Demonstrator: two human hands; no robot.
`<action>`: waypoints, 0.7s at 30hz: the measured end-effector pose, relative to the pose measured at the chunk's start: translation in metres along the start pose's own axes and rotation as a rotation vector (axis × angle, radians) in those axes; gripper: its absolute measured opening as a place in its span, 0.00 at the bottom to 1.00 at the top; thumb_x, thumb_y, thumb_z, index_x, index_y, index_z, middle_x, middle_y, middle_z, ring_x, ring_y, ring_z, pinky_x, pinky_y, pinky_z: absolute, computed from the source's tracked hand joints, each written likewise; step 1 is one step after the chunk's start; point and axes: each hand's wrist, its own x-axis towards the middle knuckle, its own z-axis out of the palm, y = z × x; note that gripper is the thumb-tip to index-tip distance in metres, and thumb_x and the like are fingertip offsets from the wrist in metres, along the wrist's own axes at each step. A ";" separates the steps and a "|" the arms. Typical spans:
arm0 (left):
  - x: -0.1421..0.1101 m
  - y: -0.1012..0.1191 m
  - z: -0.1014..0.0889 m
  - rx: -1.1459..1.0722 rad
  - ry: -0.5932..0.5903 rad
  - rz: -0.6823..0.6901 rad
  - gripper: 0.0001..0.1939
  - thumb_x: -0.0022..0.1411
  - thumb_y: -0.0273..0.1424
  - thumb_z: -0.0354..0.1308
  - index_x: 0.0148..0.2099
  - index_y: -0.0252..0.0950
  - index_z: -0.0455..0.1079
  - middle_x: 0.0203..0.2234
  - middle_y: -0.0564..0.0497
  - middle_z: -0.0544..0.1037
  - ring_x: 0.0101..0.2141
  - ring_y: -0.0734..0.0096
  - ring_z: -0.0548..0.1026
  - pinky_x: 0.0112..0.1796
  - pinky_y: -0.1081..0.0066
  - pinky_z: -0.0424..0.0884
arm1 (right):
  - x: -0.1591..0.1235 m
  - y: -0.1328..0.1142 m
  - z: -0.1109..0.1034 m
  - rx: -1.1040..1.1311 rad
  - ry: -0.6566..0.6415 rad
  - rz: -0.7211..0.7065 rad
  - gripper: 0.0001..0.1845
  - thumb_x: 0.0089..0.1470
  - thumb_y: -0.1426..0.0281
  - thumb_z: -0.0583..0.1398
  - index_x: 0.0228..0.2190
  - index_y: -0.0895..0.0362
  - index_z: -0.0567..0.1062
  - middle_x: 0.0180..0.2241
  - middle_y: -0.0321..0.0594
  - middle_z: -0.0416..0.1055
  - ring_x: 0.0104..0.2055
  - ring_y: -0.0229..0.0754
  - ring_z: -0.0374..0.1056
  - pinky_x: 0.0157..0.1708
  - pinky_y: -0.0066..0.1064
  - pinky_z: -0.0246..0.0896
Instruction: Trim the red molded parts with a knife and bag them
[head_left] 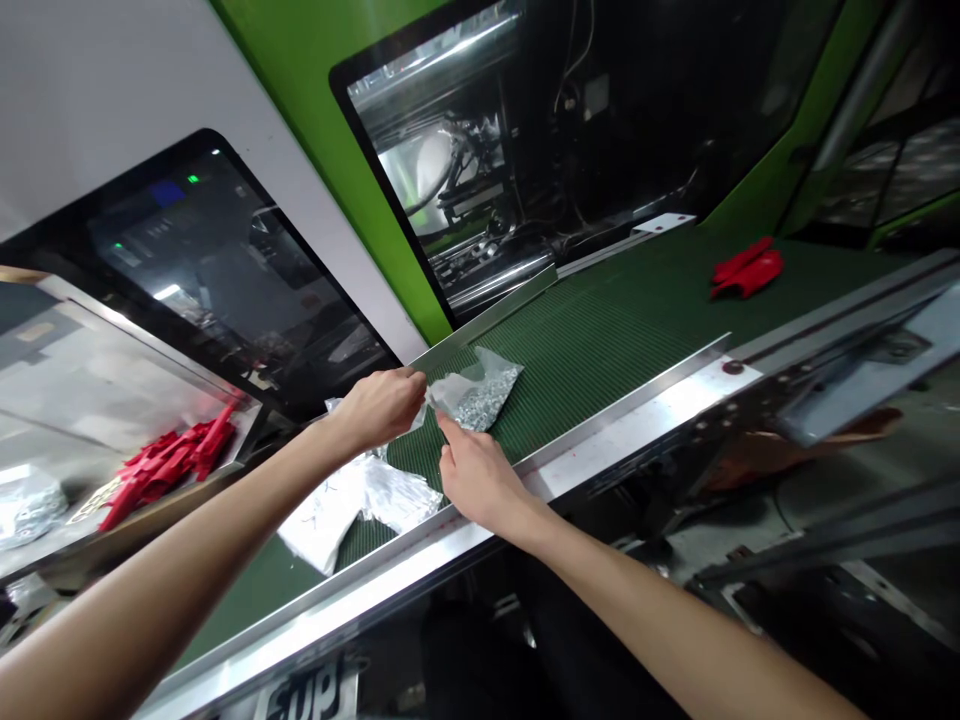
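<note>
A clear plastic bag (pixel 486 392) of small shiny metal parts lies on the ribbed green conveyor belt (pixel 592 335). At its left end my left hand (pixel 386 405) is closed, with a bit of clear plastic at the fingertips. My right hand (pixel 480 475) rests at the near side of the same bag, its index finger at the bag's left edge and the other fingers curled under. What its fingers grip is partly hidden. Below my left wrist, white papers (pixel 322 515) and crumpled clear plastic bags (pixel 397 490) lie on the belt.
Red plastic parts (pixel 748 268) lie farther up the belt on the right. Metal side rails (pixel 600 430) border the belt. A green and white machine (pixel 330 200) with dark windows stands behind. On the left, a tray holds more red parts (pixel 172 455) and a clear bag (pixel 30 505).
</note>
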 end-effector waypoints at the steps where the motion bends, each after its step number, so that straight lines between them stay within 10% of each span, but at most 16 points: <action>1: 0.001 0.001 -0.001 -0.008 -0.002 0.010 0.10 0.69 0.33 0.52 0.45 0.32 0.69 0.35 0.50 0.74 0.30 0.73 0.73 0.31 0.69 0.73 | 0.001 -0.001 0.002 -0.001 0.005 -0.002 0.29 0.63 0.73 0.51 0.64 0.63 0.55 0.50 0.51 0.72 0.51 0.48 0.69 0.51 0.44 0.63; 21: -0.005 -0.024 -0.026 -0.072 0.058 0.028 0.10 0.65 0.27 0.47 0.40 0.34 0.69 0.35 0.46 0.76 0.32 0.63 0.75 0.28 0.69 0.65 | 0.009 -0.015 0.031 0.175 0.065 0.077 0.29 0.63 0.72 0.55 0.64 0.61 0.55 0.48 0.49 0.71 0.51 0.49 0.68 0.53 0.48 0.63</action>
